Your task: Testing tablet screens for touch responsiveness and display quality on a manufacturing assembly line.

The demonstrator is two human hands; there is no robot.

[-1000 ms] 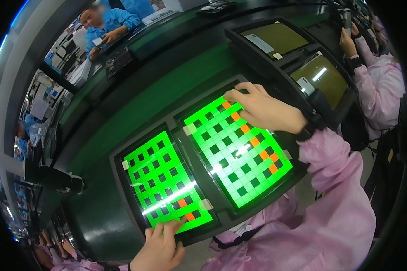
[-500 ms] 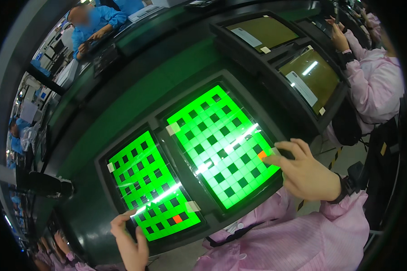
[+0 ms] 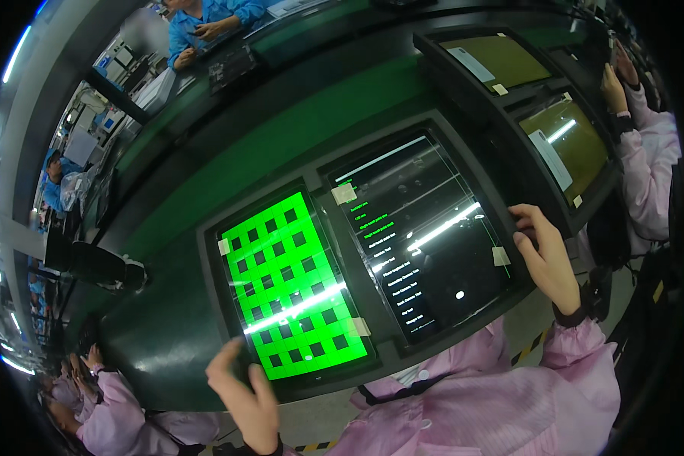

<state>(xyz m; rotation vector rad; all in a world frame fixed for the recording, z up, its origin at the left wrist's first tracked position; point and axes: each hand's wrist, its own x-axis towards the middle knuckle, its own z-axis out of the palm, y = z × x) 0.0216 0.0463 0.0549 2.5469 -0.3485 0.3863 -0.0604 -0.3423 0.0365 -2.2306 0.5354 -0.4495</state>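
Two tablets lie side by side in a black two-pocket tray (image 3: 211,266). The left tablet (image 3: 286,271) glows bright green with a pattern of black squares. On the right tablet (image 3: 452,254) the screen is dark, with a list of small green and white lines down its left side. My left hand (image 3: 245,395) is at the lower left edge of the left tablet, thumb and fingers apart, gripping nothing. Beside the tray's right edge my right hand (image 3: 547,258) is empty, its thumb and forefinger spread. Pale tape tabs (image 3: 500,256) stick to the tablets' edges.
At the upper right stands another black tray (image 3: 501,110) with two unlit, yellowish tablets. A person in pink (image 3: 650,159) works beside it. Across the green bench (image 3: 296,114), a person in blue (image 3: 213,26) sits. Lower left, another person in pink (image 3: 114,403) is close by.
The right tablet went from a green grid to a dark list. The orange square left the left screen. My right hand drew back off the right screen, and the view shifted.
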